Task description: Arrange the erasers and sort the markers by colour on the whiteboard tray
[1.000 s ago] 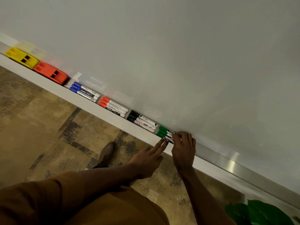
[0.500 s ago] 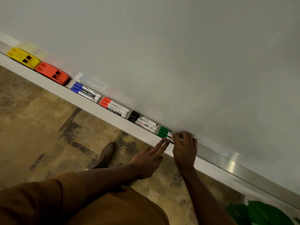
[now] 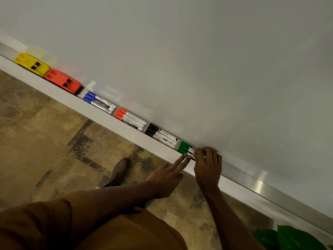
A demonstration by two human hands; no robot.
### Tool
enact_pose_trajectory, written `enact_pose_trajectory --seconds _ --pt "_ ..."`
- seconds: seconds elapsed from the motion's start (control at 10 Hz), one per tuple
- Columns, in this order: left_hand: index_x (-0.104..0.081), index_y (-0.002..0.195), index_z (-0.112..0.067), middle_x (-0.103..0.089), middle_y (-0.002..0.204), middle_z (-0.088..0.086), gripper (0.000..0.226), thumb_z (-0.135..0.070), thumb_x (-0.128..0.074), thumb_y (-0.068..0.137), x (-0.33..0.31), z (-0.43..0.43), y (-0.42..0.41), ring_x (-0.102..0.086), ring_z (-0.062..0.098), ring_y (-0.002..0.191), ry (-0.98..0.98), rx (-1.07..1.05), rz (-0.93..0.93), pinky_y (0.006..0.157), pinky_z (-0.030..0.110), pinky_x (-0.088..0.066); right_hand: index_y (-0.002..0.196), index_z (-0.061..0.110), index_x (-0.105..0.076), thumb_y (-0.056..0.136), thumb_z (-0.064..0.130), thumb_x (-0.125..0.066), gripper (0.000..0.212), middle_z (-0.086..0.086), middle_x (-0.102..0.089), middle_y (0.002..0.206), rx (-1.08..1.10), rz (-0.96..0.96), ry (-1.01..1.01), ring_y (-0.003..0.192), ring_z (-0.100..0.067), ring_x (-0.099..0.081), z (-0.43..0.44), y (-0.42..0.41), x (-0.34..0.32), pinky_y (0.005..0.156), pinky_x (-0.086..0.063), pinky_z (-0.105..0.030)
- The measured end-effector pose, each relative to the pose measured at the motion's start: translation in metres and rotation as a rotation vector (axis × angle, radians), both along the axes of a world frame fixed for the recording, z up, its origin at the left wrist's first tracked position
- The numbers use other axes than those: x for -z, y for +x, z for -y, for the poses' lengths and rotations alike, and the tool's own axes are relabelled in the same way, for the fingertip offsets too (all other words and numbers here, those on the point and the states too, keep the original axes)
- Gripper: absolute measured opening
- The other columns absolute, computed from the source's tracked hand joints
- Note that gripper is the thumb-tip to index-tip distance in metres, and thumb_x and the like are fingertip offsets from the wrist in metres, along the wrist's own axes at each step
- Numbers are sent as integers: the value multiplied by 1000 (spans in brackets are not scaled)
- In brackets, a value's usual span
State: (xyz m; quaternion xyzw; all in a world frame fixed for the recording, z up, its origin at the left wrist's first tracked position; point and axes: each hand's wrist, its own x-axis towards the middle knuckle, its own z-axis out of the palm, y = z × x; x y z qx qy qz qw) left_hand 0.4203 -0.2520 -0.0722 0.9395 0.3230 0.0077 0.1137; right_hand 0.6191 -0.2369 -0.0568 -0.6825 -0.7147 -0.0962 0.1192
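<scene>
Whiteboard tray (image 3: 239, 175), running from upper left to lower right beneath the whiteboard (image 3: 198, 60), with its contents in a single row. At the far left end sits the yellow eraser (image 3: 31, 63), and the orange eraser (image 3: 63, 81) lies just beside it, the two end to end and touching or nearly so. Next along the tray come four groups of markers, each laid lengthwise with caps toward the left: the blue markers (image 3: 98, 102), the red markers (image 3: 130, 119), the black markers (image 3: 161, 135) and the green markers (image 3: 185, 148). Small gaps separate one group from the next. The stretch of tray to the right of the green group holds nothing visible.

The right hand (image 3: 208, 167) is curled over the barrel ends of the green markers, fingertips pressing on them; whether it truly pinches them cannot be told. The left hand (image 3: 166, 177) is held flat with fingers extended, its fingertips (image 3: 185, 156) touching the nearest green marker at the tray's front edge, holding nothing. Below the tray are a patterned floor (image 3: 45, 141), a brown shoe (image 3: 119, 170) and, at lower right, green plant leaves (image 3: 292, 239).
</scene>
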Motion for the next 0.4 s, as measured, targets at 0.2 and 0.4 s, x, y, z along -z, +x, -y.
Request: enact_pose_trajectory --seconds 0.2,0.4 --pt "-64 125 -8 -1 172 23 39 -31 -65 94 -9 -11 -11 10 35 159 -56 18 -11 105 49 -50 100 11 -72 103 28 -59 21 -10 -68 100 17 -97 111 92 -28 -64 0 -20 -8 75 -50 -40" --pt "-59 134 -4 -40 159 25 42 -30 -53 102 -38 -25 -41 -30 40 153 -124 -35 -126 109 54 -50 98 12 -72 99 27 -63 17 -8 -69 100 27 -227 140 95 -26 -63 1 -49 -11 79 -51 -38"
